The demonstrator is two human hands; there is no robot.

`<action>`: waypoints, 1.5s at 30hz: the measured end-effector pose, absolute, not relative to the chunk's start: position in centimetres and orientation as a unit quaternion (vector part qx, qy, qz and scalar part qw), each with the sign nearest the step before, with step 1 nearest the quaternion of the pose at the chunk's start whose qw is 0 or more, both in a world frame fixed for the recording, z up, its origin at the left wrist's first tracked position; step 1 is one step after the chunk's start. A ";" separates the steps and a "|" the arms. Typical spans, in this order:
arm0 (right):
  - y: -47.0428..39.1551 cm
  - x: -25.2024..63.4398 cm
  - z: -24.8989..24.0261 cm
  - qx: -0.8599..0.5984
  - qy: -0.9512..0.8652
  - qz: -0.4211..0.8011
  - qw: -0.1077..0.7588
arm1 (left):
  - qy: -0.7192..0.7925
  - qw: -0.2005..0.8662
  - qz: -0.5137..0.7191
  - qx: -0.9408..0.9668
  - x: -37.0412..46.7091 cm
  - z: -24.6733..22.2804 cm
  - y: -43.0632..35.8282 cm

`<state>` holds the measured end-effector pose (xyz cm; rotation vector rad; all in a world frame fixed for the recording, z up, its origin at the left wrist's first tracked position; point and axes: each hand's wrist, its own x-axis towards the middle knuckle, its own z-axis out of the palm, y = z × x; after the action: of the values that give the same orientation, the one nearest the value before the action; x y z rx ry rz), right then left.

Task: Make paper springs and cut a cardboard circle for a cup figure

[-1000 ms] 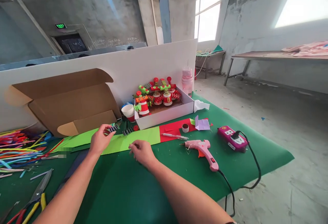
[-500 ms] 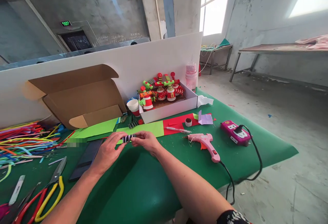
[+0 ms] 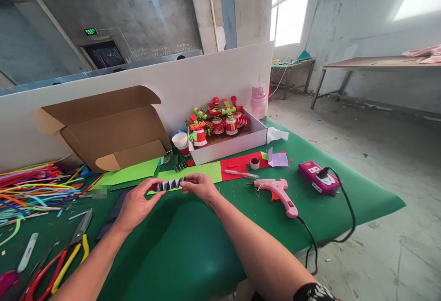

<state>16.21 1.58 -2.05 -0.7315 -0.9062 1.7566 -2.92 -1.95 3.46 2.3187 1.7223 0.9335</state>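
A folded paper strip (image 3: 170,184), pleated in zigzags of purple and black, stretches between my hands above the green table covering. My left hand (image 3: 143,202) pinches its left end. Its right end is held between the thumb and fingers of my right hand (image 3: 199,187). Just behind the strip lie a light green paper sheet (image 3: 203,171) and a red paper sheet (image 3: 236,165). Another black pleated strip (image 3: 179,163) rests near the paper cups (image 3: 181,142). To the right of my right hand is a pink glue gun (image 3: 275,188) with its cord.
Scissors (image 3: 82,227) and a white-handled cutter (image 3: 28,251) lie at left, before many pipe cleaners (image 3: 37,188). A white box (image 3: 229,148) holds several cup figures; a cardboard box (image 3: 113,128) stands open. A purple power socket (image 3: 319,179) sits at right.
My hands have moved apart, left hand to the left, and the pleated strip is stretched longer between them. The camera view has shifted slightly.
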 end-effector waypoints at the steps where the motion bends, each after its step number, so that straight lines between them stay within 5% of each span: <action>1: 1.6 16.1 -2.1 -0.309 -0.370 0.725 0.492 | 0.574 0.064 0.307 0.757 -2.9 3.3 -1.8; 27: 0.4 16.0 -1.5 -0.456 -0.573 0.552 0.399 | 0.698 0.025 0.249 0.671 -5.8 -0.2 10.6; 33: 0.5 16.1 -1.5 -0.480 -0.606 0.503 0.387 | 0.675 0.021 0.258 0.691 -6.6 0.8 3.7; 40: 0.6 16.6 -1.5 -0.482 -0.693 0.347 0.409 | 0.517 -0.039 0.281 0.807 -4.1 -3.3 -12.7; 45: 0.5 18.1 -1.2 -0.519 -0.680 0.243 0.457 | 0.521 -0.104 0.285 0.798 -1.0 -4.5 -17.0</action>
<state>18.07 0.47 -1.24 -1.2794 -1.6751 0.5997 -0.98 -17.02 -4.55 2.6878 1.7544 0.9613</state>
